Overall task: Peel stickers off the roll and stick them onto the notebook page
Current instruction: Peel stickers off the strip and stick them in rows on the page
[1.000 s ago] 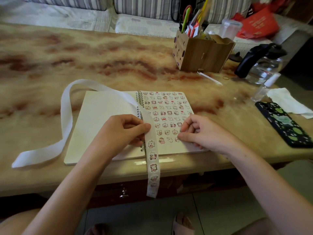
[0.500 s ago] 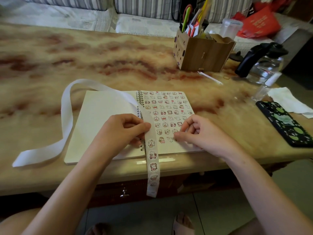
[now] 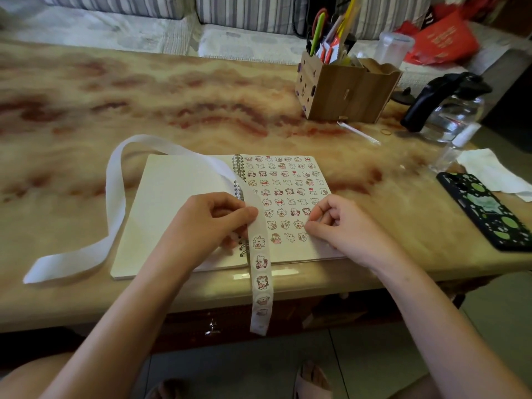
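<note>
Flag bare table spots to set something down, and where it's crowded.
Free: the broad table stretch beyond the notebook, left of the wooden organizer; also the band between the notebook's right page and the phone. Crowded: far right, where organizer, glass jug, tissue and phone cluster. The sticker strip loops over table left of the notebook.

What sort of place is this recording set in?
Probably a home living room: a marble-patterned table stands in front of a striped sofa, and a wooden pen holder and a glass kettle sit on it.
</note>
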Available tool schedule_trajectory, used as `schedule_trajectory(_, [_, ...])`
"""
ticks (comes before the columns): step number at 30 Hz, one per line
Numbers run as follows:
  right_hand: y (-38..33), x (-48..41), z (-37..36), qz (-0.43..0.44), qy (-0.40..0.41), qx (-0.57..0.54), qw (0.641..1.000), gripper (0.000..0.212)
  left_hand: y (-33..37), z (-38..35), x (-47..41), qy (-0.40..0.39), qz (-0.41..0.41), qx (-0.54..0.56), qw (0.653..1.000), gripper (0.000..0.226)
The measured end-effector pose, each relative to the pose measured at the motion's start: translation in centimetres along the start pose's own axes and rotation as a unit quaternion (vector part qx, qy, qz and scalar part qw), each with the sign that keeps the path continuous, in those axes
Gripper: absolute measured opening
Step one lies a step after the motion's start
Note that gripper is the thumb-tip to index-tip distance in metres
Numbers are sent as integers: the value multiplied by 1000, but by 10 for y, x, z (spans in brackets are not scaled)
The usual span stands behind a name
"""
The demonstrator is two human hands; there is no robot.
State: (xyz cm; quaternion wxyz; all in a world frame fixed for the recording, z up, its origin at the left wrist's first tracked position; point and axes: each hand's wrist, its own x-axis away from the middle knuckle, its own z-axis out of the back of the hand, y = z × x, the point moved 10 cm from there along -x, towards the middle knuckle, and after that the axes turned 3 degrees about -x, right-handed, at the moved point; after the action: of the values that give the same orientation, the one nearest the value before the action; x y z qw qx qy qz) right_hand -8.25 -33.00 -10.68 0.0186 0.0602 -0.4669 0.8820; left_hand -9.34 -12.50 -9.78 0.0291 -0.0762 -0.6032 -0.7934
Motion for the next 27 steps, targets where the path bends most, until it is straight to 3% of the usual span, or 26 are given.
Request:
schedule_trajectory(5, [-19,12,7,51,69,-31,996,8,11,3,4,21,-42,20,999,10])
schedule_trajectory(10, [-58,34,-8,139,30,-130,981,7,16,2,5,33,-61,52,996,9])
schedule_trajectory(20, [-59,34,-21,137,3,-208,969,12,16,0,5,30,-62,80,994,12])
schedule_trajectory(24, [-59,34,-19,135,15,-208,969,12,16,-11,7,-17,-41,75,996,23])
schedule_trajectory(27, [-57,34,-19,137,16,-195,971,10,15,-15,8,-32,-31,67,997,15])
